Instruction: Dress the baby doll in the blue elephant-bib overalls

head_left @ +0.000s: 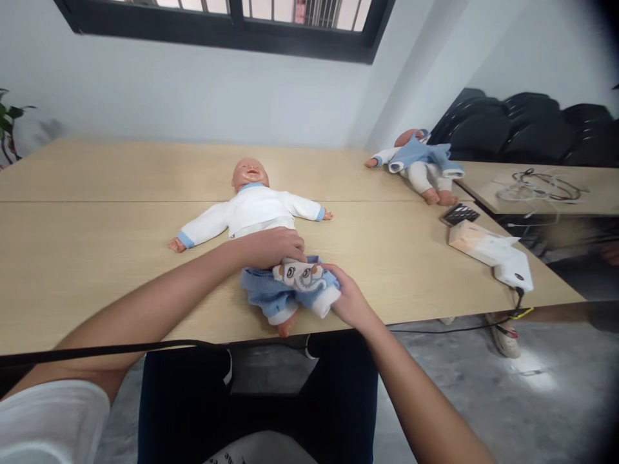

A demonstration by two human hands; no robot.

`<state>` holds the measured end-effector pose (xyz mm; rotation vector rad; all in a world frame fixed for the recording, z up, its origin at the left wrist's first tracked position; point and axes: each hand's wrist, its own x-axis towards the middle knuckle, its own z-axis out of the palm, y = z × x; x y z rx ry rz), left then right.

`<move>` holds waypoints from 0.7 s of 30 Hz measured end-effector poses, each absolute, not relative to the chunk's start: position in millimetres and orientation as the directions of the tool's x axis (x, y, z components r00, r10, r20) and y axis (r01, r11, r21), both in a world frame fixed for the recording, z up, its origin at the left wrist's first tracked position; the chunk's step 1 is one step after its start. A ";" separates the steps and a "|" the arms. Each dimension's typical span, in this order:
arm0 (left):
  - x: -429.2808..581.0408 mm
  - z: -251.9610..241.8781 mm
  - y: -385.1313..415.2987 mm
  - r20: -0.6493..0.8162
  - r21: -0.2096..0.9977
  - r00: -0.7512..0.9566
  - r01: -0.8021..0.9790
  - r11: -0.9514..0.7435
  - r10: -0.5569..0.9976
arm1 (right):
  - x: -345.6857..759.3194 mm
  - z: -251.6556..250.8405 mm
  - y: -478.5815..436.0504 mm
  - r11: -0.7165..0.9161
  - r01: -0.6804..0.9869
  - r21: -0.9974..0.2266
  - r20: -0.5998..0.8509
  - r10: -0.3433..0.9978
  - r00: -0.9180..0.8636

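Observation:
A baby doll (261, 207) in a white top with blue cuffs lies on its back on the table, arms spread and head toward the wall. Light blue overalls (273, 295) with an animal face on the bib are bunched around its legs, and one foot pokes out of a white cuff. My left hand (278, 247) lies across the doll's waist, its fingers curled onto the bib's top edge. At the other side, my right hand (349, 298) is closed on the overalls beside the right-hand white cuff, with part of its grip hidden by the cloth.
On the wooden table (97, 258), a second doll (420, 164) in blue and white lies at the far right. Nearer are a dark patterned box (459, 214), a tissue pack (478, 241) and a white device (515, 269) with a cable. Black chairs (522, 125) stand behind.

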<state>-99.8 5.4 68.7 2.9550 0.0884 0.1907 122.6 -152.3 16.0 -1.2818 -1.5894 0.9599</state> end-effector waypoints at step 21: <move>-101.5 62.4 5.3 0.092 0.296 0.981 0.135 -0.946 0.168 | 108.1 -6.9 -188.2 0.334 0.841 -0.426 0.753 0.646 0.125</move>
